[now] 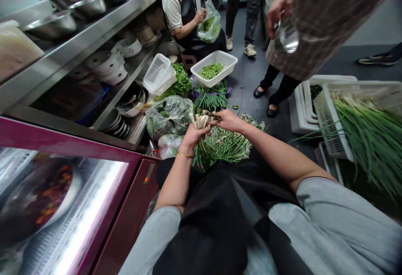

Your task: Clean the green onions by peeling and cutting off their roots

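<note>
My left hand (194, 136) is closed around a bunch of green onions (201, 121), thin stalks with white ends pointing up and away from me. Their green leaves hang below the fist. My right hand (231, 121) meets the bunch from the right, its fingers pinched at the white ends. A dark, brownish, thin thing (212, 115) shows at those fingertips; I cannot make out whether it is roots or a tool. Beneath both hands spreads a pile of loose thin greens (230, 143) in front of my lap.
Bagged greens (169, 118) and a white basket of green pods (213, 74) lie ahead. Baskets of long green onions (370, 120) stand right. A steel shelf (94, 28) and a lit fridge (78, 208) flank my left. A seated person holds a bag (209, 21); others stand nearby.
</note>
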A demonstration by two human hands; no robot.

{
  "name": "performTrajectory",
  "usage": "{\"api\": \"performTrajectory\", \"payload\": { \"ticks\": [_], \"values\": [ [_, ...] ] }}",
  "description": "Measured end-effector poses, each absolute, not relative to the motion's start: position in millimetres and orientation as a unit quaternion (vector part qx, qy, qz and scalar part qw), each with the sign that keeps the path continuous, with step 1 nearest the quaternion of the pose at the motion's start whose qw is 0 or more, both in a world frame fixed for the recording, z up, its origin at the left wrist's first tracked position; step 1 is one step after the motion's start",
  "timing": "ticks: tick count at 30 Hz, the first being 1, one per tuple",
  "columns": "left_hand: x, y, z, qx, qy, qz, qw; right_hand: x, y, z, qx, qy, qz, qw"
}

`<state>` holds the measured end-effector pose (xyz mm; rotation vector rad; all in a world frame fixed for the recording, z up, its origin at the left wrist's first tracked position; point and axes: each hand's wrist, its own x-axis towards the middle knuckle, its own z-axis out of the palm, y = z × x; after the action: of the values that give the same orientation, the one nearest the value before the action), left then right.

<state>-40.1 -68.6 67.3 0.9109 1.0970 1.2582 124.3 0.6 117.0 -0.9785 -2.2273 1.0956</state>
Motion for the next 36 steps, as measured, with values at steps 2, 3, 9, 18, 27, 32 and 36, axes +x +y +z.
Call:
{"api": "performTrajectory", "payload": {
  "ticks": [2, 3, 9, 18, 27, 32, 36],
  "values": [
    [-46.9, -71.0, 64.5, 0.393, 0.462, 0.534, 0.589, 133.2, 4.8, 122.5, -0.347, -0.77, 0.486, 0.225],
    [-49.6, -72.0, 63.1, 0.392, 0.459, 0.532, 0.594, 138.8, 7.5, 125.6, -0.349, -0.73, 0.535, 0.245],
    [-54.7, -72.7, 58.6, 0.365, 0.459, 0.534, 0.609, 168.1, 34.9, 126.1, -0.368, -0.575, 0.594, 0.425],
    [-61.9, -73.3, 65.1, 0.348, 0.499, 0.586, 0.536, 154.5, 42.4, 90.7, -0.434, -0.466, 0.711, 0.3],
    [-0.1, -65.6, 73.7, 0.419, 0.504, 0.544, 0.524, 118.7, 10.5, 123.8, -0.375, -0.288, 0.796, 0.379],
    [2.5, -64.2, 74.8, 0.386, 0.466, 0.565, 0.561, 119.2, 12.0, 124.5, -0.356, -0.437, 0.727, 0.391],
    [-9.4, -63.6, 78.1, 0.334, 0.47, 0.58, 0.575, 138.2, 11.8, 105.2, -0.362, -0.642, 0.575, 0.354]
  ]
}}
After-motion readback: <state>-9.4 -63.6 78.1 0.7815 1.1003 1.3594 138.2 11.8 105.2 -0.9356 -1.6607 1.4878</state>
